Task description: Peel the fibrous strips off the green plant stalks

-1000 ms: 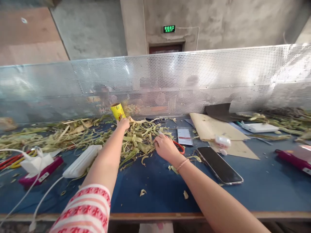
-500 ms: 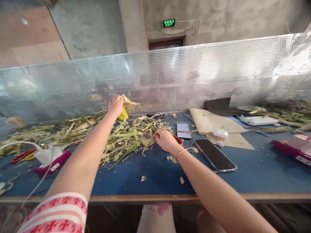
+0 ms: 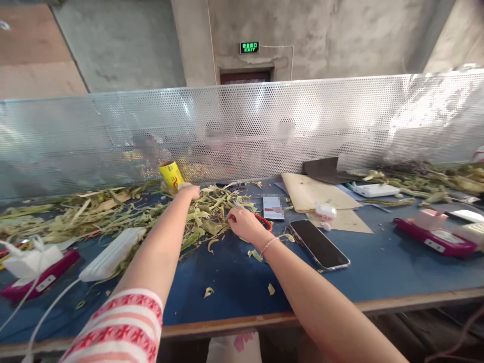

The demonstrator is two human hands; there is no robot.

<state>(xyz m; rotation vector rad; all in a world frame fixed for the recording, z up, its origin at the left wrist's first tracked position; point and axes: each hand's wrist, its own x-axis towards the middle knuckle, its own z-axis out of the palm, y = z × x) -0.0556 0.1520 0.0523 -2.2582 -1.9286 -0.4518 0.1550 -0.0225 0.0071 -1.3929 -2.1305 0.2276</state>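
Concrete walls [image 3: 321,38] rise behind a perforated metal screen [image 3: 340,108], with a lit green exit sign [image 3: 249,48] over a doorway. On the blue counter [image 3: 234,297] before the screen lies a loose heap of stalks [image 3: 204,222] — pale green and yellowish, curled, tangled, some papery — spreading left from the middle. The left hand [image 3: 189,191] is at the heap's far side, just beside a yellow tube [image 3: 171,176] that leans left; I cannot tell whether its fingers grasp anything. At the heap's right edge the right hand [image 3: 242,223] has its fingers curled in, a thin pale tip beyond them; what they grasp, if anything, I cannot tell. A red loop [image 3: 269,222] shows beside it.

Blue surface runs from the heap to the wooden near edge, with two small scraps on it. To the right, a phone [image 3: 319,244] bounds that stretch — brown paper [image 3: 321,194] lies farther off. To the left is a white block [image 3: 112,253].
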